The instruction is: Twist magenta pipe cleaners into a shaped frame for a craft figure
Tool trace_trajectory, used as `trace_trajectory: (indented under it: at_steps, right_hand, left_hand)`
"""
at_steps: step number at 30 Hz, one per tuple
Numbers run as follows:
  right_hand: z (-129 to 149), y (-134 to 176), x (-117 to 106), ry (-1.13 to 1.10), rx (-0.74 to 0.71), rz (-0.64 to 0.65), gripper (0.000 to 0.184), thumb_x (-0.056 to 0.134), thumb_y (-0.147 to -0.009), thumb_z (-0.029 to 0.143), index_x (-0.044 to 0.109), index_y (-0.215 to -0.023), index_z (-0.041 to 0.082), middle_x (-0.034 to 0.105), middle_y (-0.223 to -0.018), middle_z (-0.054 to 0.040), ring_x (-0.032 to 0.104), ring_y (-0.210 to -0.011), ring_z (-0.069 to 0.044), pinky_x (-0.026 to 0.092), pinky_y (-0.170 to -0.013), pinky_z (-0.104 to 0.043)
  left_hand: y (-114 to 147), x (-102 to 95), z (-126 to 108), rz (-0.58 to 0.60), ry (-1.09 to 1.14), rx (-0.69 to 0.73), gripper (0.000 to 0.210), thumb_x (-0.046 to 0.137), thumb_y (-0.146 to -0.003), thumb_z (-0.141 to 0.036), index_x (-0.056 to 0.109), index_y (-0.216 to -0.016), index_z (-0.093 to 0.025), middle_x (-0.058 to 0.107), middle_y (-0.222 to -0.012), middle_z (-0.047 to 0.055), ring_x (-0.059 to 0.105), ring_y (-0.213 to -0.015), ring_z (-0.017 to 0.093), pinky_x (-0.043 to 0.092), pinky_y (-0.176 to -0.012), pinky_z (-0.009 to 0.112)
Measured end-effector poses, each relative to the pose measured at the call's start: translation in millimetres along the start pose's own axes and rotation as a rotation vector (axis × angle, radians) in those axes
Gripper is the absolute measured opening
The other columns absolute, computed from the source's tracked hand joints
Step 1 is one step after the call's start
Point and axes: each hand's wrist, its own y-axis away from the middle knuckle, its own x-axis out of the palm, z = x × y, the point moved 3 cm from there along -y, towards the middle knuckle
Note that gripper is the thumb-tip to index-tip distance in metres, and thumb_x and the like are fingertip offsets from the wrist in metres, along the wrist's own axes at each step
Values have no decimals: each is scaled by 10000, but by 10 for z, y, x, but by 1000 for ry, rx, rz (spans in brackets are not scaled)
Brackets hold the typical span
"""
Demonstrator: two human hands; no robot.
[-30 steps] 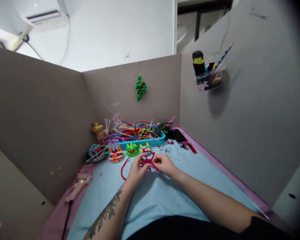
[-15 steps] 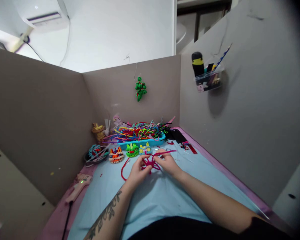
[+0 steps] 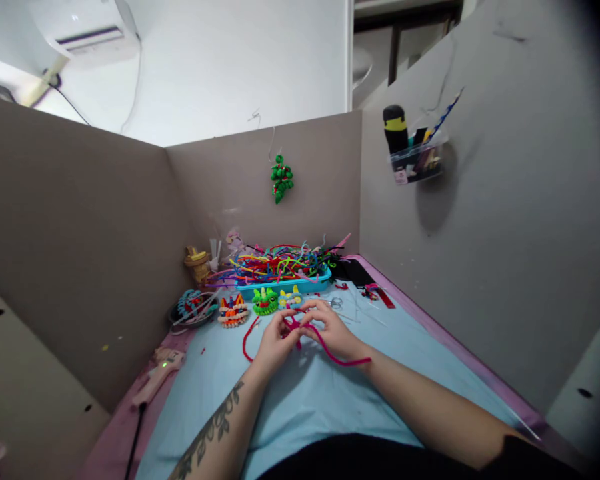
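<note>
Both hands met over the middle of the table, which was covered in light blue with a pink border. Left hand and right hand each pinched the same red pipe cleaner: knotted bundle between the fingertips, one tail looping off toward the left edge, one tail trailing under the right wrist.

Counts:
- 1 blue tray at the far edge, heaped with mixed pipe cleaners, too tangled to count
- 3 finished figures in a row in front of the tray: orange, green, yellow-blue
- 1 dark bowl near the far-left corner, holding blue and white bits
- 1 glue gun on the left edge, green light on
- 1 pair of scissors just beyond the right hand

Room: grey partition panels on three sides. Green ornament hung on the back panel. Clear holder with tools was fixed to the right panel. AC unit sat on the white wall behind.
</note>
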Motion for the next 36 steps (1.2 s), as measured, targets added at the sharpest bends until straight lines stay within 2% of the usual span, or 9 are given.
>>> trace_trajectory:
  at_steps: [4,10,16,19,22,25,28,32,36]
  right_hand:
    - [-103,-8,-1,-62,87,-85,109,624,-746,305,660,-724,204,539,-973,-53,515,-987,-199,359,-933,-377]
    - [-215,-15,27,-108,163,-96,81,635,-720,275,667,-716,200,523,-967,-43,514,-990,-191,350,-942,-360]
    - [-274,-13,67,-122,298,-11,72,636,-692,246,643,-639,197,552,-1035,-53,503,-1026,-230,347,-934,-419]
    - [-293,-20,74,-123,307,12,105,628,-694,250,623,-606,192,564,-1048,-62,507,-1020,-241,350,-931,-432]
    - [-309,-22,62,-128,305,-48,138,611,-710,295,614,-619,191,567,-1042,-62,512,-1001,-235,363,-923,-417]
    - [-333,-20,42,-120,316,-116,186,585,-728,323,585,-608,180,552,-1047,-66,524,-968,-222,372,-914,-393]
    - [-350,-20,25,-103,288,-166,209,568,-743,342,565,-614,179,539,-1026,-64,514,-976,-212,369,-921,-372]
    - [-345,-13,21,-91,269,-226,189,554,-752,361,576,-684,186,534,-996,-59,509,-960,-202,388,-903,-353]
    - [-269,-2,48,-106,273,-234,181,557,-744,346,565,-654,189,531,-977,-53,504,-960,-202,407,-873,-335]
  left_hand:
    - [-1,0,-3,11,31,8,432,644,-702,-333,486,-1055,-140,454,-565,-68,414,-463,61,317,-460,182]
    - [6,-1,-16,40,-8,22,428,635,-715,-308,488,-1079,-137,500,-611,-42,460,-520,80,370,-508,198]
    - [33,23,-25,100,-102,79,400,608,-721,-247,489,-1093,-157,558,-722,-8,539,-644,122,435,-613,239]
    - [45,20,-41,89,-196,143,435,581,-745,-236,467,-1159,-167,569,-742,5,549,-678,138,449,-641,256]
    - [39,-25,-47,-7,-273,213,489,558,-774,-256,416,-1237,-189,606,-818,33,574,-770,166,451,-722,297]
    - [20,-117,-46,-215,-354,301,430,555,-780,-267,455,-1192,-197,613,-987,70,557,-953,205,394,-871,363]
    - [5,-178,-28,-349,-359,299,278,544,-788,-304,528,-1039,-186,619,-876,51,580,-851,195,424,-794,340]
    - [25,-112,-23,-253,-298,226,257,526,-801,-333,515,-1008,-182,600,-642,-10,577,-612,155,437,-614,277]
    - [82,-3,-61,-165,-298,242,408,590,-757,-296,465,-1131,-189,664,-755,13,614,-728,167,445,-723,307]
